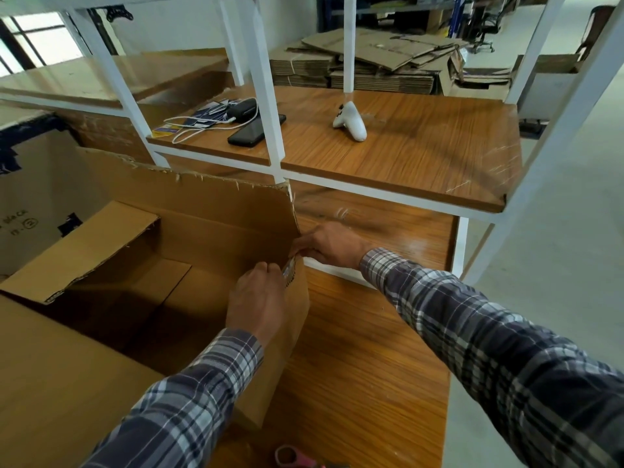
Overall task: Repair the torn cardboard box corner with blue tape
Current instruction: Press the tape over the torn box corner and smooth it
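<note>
Head view: torn corner (293, 265) of cardboard box (209, 214) sits right between both hands, split running roughly vertical, top to base. Left hand (258, 298) inside box wall, fingers (270, 270) pinched at seam edge; right hand (329, 246) outside, fingers (300, 248) pinching same edge from above. Right hand slightly higher, both touching the tear. Pale strip at seam (tape? colour unclear). Corrugated brown board, ragged fluted top edge. Glossy wood-grain bench (364, 349) beneath. Pink scissors handle (290, 457) near bottom edge.
</note>
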A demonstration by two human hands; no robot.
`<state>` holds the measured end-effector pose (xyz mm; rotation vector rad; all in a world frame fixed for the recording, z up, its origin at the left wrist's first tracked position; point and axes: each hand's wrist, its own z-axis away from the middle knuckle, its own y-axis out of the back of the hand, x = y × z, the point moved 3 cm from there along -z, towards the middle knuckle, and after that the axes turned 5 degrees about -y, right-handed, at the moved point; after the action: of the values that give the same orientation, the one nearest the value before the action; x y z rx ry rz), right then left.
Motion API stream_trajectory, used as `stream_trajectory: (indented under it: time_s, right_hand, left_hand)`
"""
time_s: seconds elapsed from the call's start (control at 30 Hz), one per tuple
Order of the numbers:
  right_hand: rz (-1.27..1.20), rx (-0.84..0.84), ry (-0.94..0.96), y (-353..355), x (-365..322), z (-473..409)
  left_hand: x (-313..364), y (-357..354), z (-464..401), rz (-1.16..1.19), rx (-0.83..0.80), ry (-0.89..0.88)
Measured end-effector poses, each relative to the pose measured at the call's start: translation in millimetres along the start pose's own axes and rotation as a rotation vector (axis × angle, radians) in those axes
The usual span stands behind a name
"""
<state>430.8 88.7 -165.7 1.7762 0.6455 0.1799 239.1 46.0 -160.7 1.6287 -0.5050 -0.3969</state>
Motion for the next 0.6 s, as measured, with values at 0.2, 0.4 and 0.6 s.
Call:
stream_trajectory:
  time_s: [0.2,0.4,0.6]
  right_hand:
    - [-0.024,-0.030,0.002,5.5,0.1,-1.8]
    - [0.046,0.006,-0.052,8.4,-7.2,3.3]
    - [0.076,0.038,0.040,0.7,-26.5,6.9]
  left_hand:
    - [-4.2,2.8,10.7,0.002,0.003,-0.007]
    - [-12.6,9.5,6.9,0.047,0.029,0.011]
    - [2.6,15.2,-25.1,0.011,-0.069,0.007]
